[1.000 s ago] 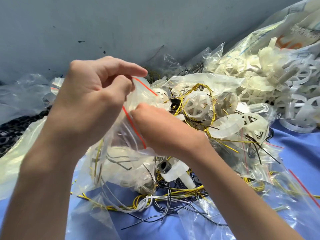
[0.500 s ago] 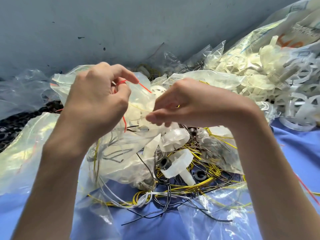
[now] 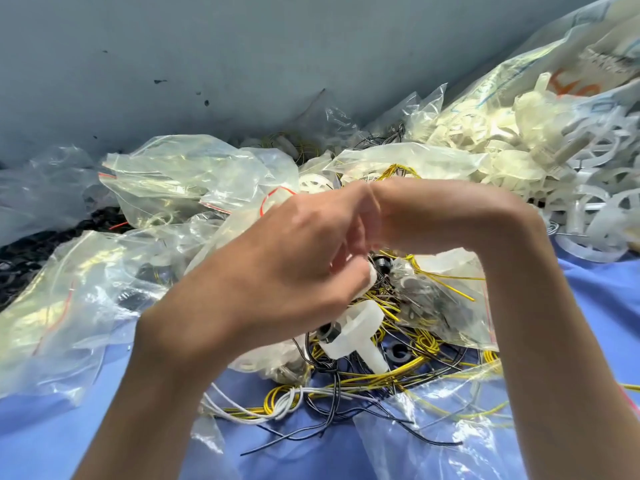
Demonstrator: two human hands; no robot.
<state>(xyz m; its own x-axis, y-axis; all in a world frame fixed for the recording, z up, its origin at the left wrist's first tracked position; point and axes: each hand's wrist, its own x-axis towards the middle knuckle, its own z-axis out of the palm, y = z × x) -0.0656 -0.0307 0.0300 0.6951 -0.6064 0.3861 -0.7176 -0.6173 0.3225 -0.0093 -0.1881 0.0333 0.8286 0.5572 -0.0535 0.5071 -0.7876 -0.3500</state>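
Now my left fingers (image 3: 346, 268) clamp the bag (image 3: 225, 233), which trails down-left from them over the tabletop (image 3: 104, 427), while my right hand (image 3: 433, 216) meets them, its fingers hidden, so I cannot tell.

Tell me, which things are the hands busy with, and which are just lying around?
Busy with:
left hand, its fingers curled on the clear bag with the red strip
right hand, fingers hidden behind the left

Just lying around:
white plastic part
yellow wires
black wires
pile of white wheels
other bags
blue cloth
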